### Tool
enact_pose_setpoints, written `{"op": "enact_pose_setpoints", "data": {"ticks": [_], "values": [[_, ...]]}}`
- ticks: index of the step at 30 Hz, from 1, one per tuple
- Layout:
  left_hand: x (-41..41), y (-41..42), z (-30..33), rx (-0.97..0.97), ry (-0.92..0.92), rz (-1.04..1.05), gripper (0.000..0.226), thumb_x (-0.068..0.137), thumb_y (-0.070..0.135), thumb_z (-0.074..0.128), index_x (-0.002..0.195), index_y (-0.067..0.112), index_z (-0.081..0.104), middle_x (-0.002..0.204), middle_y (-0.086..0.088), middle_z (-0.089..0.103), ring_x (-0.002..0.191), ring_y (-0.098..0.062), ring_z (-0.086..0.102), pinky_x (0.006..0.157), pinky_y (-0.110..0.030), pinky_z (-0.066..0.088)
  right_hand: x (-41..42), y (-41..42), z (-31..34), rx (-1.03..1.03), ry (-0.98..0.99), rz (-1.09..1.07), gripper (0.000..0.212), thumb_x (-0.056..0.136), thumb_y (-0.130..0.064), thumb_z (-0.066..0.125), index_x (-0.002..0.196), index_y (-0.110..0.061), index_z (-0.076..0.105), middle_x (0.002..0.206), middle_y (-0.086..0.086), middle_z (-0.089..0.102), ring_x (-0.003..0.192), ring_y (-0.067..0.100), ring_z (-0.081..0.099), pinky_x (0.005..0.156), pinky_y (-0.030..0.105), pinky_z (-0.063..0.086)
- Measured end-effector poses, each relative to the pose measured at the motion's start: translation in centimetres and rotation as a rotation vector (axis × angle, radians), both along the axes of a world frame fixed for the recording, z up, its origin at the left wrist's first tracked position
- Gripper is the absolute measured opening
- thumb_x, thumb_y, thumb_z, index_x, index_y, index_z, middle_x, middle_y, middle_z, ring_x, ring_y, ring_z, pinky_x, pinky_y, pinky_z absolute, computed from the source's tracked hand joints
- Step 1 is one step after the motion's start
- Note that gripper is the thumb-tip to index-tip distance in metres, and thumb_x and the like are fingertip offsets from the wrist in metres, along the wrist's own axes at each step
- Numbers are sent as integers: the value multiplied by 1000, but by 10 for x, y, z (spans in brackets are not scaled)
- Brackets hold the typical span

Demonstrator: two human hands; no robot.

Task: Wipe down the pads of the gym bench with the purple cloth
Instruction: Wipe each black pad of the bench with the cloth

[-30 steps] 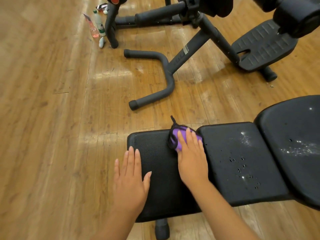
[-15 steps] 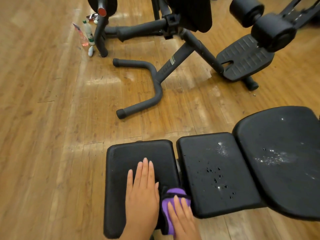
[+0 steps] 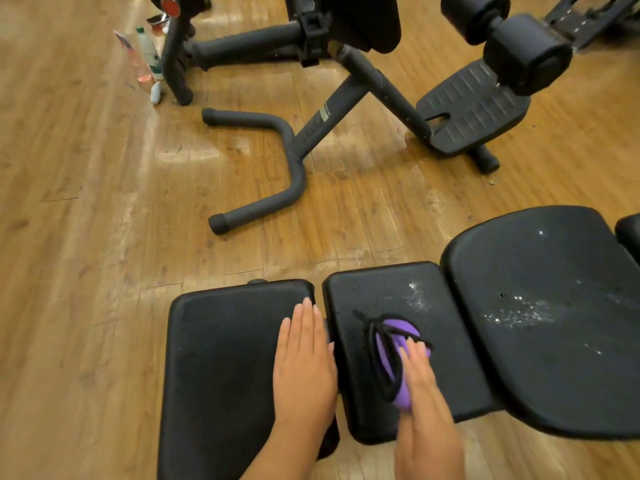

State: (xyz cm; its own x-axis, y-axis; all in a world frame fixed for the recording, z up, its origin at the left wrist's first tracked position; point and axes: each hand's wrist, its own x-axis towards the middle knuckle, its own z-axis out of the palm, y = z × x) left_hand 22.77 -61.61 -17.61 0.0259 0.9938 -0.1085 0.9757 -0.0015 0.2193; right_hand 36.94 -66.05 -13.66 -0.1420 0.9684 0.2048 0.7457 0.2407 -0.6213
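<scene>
The black gym bench runs across the bottom of the view as three pads: a left pad (image 3: pixel 221 358), a middle pad (image 3: pixel 391 299) and a larger right pad (image 3: pixel 554 358). White specks and wet streaks show on the middle and right pads. My left hand (image 3: pixel 303 362) lies flat, fingers together, on the right part of the left pad. My right hand (image 3: pixel 420 386) presses the purple cloth (image 3: pixel 398 355), which has black edging, onto the middle pad. The hand covers part of the cloth.
Another black exercise machine stands beyond the bench, with a curved foot bar (image 3: pixel 277 181), a ribbed footplate (image 3: pixel 474 109) and foam rollers (image 3: pixel 526 53). Bottles (image 3: pixel 147 53) stand on the wooden floor at the upper left.
My right hand has carried the cloth from the near edge of the gap up onto the middle pad. My left hand stays flat on the left pad. The view has shifted.
</scene>
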Motion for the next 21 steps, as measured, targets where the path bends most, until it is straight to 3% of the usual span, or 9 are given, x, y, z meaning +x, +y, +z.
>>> {"op": "enact_pose_setpoints", "data": {"ticks": [2, 3, 6, 8, 9, 10, 14, 18, 21], "values": [[-1, -1, -2, -17, 9, -3, 57, 98, 30, 11, 134, -2, 43, 143, -19, 41, 133, -30, 38, 109, -39, 10, 2, -1, -29, -22, -265, -5, 60, 95, -17, 30, 149, -22, 6, 158, -8, -3, 143, 7, 1, 115, 22, 7], [-1, -1, -2, -6, 18, -7, 56, 97, 28, 14, 133, -3, 43, 143, -19, 40, 133, -30, 38, 109, -39, 9, -4, -7, -41, -42, -381, 55, 75, 80, -14, 43, 148, -20, 12, 158, 0, -4, 144, 12, -4, 114, 30, 5], [-2, 1, -2, 17, 16, -15, 55, 86, 22, 28, 132, -3, 45, 141, -20, 42, 131, -31, 40, 109, -38, 9, -7, -13, -58, -130, -504, 66, 79, 62, -24, 59, 138, -23, 37, 148, 14, 21, 144, 19, -9, 110, 40, 6], [-2, 0, -3, 31, 12, -25, 58, 83, 25, 31, 132, -3, 44, 140, -20, 44, 131, -30, 41, 109, -38, 11, -7, -5, -65, -93, -552, 58, 117, 47, -28, 81, 147, -28, 20, 141, 14, 33, 143, 20, -11, 109, 42, 4], [-2, -1, -3, 38, 13, -32, 60, 82, 26, 32, 132, -3, 44, 140, -20, 44, 130, -30, 41, 109, -38, 12, -7, 2, -64, -72, -595, 55, 124, 47, -27, 82, 148, -29, 11, 141, 13, 33, 144, 21, -10, 109, 42, 3], [-3, -1, -4, 48, 11, -36, 60, 81, 26, 33, 132, -3, 45, 140, -20, 44, 130, -30, 40, 109, -37, 12, -12, 14, -59, -102, -565, 66, 117, 54, -24, 78, 148, -30, 9, 143, 12, 33, 144, 22, -7, 110, 42, 3], [-2, -1, -5, 67, 16, -14, 55, 82, 17, 33, 133, -1, 45, 142, -18, 42, 133, -28, 37, 112, -36, 9, -27, 76, -48, -108, -436, -22, 61, 81, -12, 46, 139, -28, 37, 146, 12, 37, 139, 26, 24, 117, 44, 9], [-1, -2, -5, 77, 37, -25, 55, 83, 13, 29, 133, -5, 42, 143, -20, 40, 134, -30, 36, 111, -38, 10, -41, 144, -38, -198, -416, -25, 48, 97, -15, 37, 144, -20, 30, 155, 9, 18, 144, 24, 7, 114, 41, -6], [-1, -3, -4, 82, 39, -31, 55, 84, 12, 27, 133, -6, 42, 143, -21, 40, 134, -31, 36, 111, -39, 11, -42, 151, -37, -189, -454, -20, 45, 99, -23, 34, 144, -19, 31, 155, 5, 21, 144, 23, 6, 116, 43, -4]]}}
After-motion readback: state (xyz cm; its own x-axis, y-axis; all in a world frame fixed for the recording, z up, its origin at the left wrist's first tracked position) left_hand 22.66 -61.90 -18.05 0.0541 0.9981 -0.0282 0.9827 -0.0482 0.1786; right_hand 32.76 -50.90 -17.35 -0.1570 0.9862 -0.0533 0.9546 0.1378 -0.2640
